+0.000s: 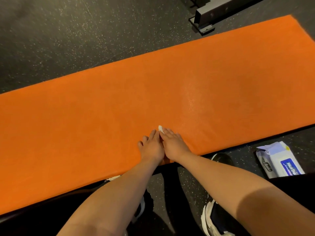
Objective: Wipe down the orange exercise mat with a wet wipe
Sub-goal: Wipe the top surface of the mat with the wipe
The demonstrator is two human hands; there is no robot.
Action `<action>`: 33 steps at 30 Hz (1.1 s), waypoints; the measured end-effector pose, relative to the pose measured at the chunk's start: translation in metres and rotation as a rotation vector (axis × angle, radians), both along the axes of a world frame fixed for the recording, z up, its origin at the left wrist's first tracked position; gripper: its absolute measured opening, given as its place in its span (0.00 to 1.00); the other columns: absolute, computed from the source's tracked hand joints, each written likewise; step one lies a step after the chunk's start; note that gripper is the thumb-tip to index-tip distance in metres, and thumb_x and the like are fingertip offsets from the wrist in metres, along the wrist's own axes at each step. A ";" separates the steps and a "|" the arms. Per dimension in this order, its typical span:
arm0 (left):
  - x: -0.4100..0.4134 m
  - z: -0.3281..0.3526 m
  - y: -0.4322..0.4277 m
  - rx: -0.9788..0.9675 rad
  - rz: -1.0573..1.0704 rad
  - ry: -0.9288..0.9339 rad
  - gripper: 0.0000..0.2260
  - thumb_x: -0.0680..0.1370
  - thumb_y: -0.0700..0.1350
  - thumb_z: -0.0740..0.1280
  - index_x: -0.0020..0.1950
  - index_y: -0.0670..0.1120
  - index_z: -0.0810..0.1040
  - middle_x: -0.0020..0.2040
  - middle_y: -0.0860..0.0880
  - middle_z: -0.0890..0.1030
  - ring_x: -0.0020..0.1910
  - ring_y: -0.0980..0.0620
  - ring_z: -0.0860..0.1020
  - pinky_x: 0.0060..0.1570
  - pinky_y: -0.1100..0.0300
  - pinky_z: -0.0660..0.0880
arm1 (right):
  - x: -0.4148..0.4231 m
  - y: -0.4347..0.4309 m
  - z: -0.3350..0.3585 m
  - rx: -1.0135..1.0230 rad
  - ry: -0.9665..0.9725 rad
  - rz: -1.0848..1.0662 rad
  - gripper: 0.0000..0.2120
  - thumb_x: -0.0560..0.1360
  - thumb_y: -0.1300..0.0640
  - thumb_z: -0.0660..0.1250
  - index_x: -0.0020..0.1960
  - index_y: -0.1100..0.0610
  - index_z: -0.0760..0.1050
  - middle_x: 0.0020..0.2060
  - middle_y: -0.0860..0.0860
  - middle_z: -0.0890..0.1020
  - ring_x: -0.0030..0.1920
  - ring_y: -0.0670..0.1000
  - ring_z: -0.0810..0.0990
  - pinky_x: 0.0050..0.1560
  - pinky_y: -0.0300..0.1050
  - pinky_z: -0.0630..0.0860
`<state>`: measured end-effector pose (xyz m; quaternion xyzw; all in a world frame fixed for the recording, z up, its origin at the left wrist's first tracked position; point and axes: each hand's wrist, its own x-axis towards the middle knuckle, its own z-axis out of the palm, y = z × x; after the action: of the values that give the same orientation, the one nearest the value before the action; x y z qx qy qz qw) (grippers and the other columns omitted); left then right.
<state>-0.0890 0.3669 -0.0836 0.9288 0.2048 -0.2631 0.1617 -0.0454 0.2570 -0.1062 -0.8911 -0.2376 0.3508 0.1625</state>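
Note:
The orange exercise mat (102, 103) lies flat across the dark gym floor, running from lower left to upper right. Both hands rest side by side on it near its front edge. My right hand (172, 144) lies flat with straight fingers over a white wet wipe (160, 129), of which only a small corner shows past the fingertips. My left hand (151, 146) lies flat on the mat right beside it, fingers straight and touching the right hand. A shiny wet streak (190, 101) shows on the mat beyond the hands.
A pack of wet wipes (279, 161) lies on the speckled floor at the right, just off the mat's front edge. My shoes (213, 218) stand below the mat. A grey metal equipment base (204, 19) sits at the far side, top right.

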 end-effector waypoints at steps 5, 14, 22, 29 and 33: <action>0.011 -0.006 0.012 -0.054 -0.047 0.001 0.25 0.84 0.50 0.52 0.82 0.56 0.53 0.83 0.55 0.47 0.78 0.45 0.50 0.73 0.40 0.49 | 0.033 -0.017 -0.002 -0.132 -0.076 -0.221 0.28 0.85 0.52 0.49 0.83 0.49 0.44 0.82 0.46 0.42 0.81 0.50 0.38 0.80 0.57 0.42; 0.043 -0.015 0.023 -0.101 0.005 0.010 0.23 0.86 0.56 0.50 0.82 0.58 0.51 0.83 0.55 0.44 0.78 0.43 0.49 0.71 0.41 0.53 | 0.028 0.013 -0.008 0.026 -0.055 -0.068 0.26 0.87 0.50 0.48 0.83 0.46 0.47 0.82 0.42 0.45 0.81 0.48 0.38 0.80 0.57 0.40; 0.035 -0.029 0.025 -0.067 0.018 -0.075 0.22 0.86 0.54 0.49 0.81 0.59 0.53 0.83 0.57 0.46 0.76 0.46 0.52 0.66 0.45 0.54 | 0.059 0.010 -0.013 -0.127 -0.053 -0.304 0.28 0.86 0.50 0.49 0.83 0.51 0.44 0.82 0.46 0.39 0.81 0.49 0.37 0.80 0.58 0.40; 0.029 -0.033 0.031 -0.111 0.015 -0.134 0.22 0.86 0.53 0.51 0.81 0.58 0.54 0.82 0.57 0.46 0.75 0.48 0.53 0.65 0.48 0.53 | 0.064 0.005 -0.021 -0.096 -0.186 -0.060 0.27 0.86 0.54 0.47 0.83 0.48 0.44 0.82 0.45 0.45 0.81 0.49 0.38 0.78 0.61 0.35; 0.030 -0.035 0.030 -0.117 0.052 -0.128 0.22 0.86 0.52 0.52 0.81 0.58 0.55 0.82 0.57 0.47 0.75 0.49 0.53 0.64 0.49 0.51 | 0.065 0.007 -0.019 -0.188 -0.161 -0.234 0.31 0.84 0.55 0.49 0.83 0.51 0.40 0.82 0.48 0.40 0.81 0.50 0.36 0.78 0.63 0.38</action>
<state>-0.0589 0.3964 -0.1181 0.9270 0.2026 -0.2103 0.2352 0.0195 0.2641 -0.1248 -0.9492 -0.1106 0.2775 0.0988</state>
